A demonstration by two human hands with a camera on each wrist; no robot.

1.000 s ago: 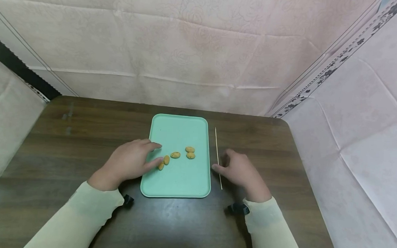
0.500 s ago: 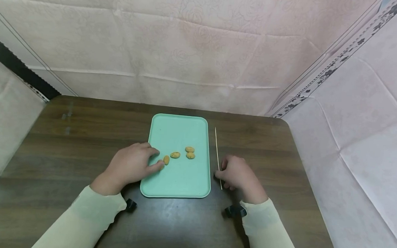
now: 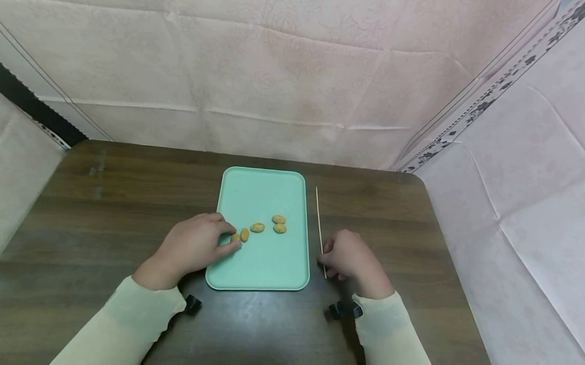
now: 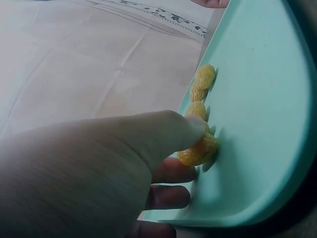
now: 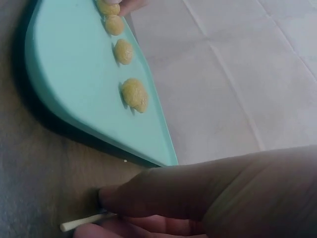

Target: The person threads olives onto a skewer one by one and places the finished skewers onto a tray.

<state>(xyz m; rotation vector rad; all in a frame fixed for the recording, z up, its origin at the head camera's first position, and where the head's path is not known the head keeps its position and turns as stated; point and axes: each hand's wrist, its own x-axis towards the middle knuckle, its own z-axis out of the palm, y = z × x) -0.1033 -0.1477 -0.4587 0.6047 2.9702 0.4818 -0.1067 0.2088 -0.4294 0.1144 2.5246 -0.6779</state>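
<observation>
On the mint-green tray [image 3: 260,267] lie several small yellow, wrinkled pieces that look like dried fruit. My left hand [image 3: 192,247] reaches over the tray's left edge, pinching the leftmost fruit piece [image 4: 199,151] between thumb and index finger. A second fruit piece [image 3: 244,234] lies right beside it. Another piece [image 3: 257,227] is nearby, and a close pair of pieces [image 3: 279,224] sits further right. Beside the tray's right edge a thin wooden skewer [image 3: 318,218] lies lengthwise on the table. My right hand [image 3: 351,261] pinches it near its lower end; the fingers partly hide it.
The dark wooden table [image 3: 107,224] ends at a pale patterned cloth wall [image 3: 286,85] at the back. Similar cloth [image 3: 528,212] hangs on the right side. Dark wrist cameras [image 3: 193,304] are worn at both cuffs.
My right hand has moved slightly down along the skewer, and its fingers have closed on it. Under my left fingers the leftmost piece has shifted a little up and left.
</observation>
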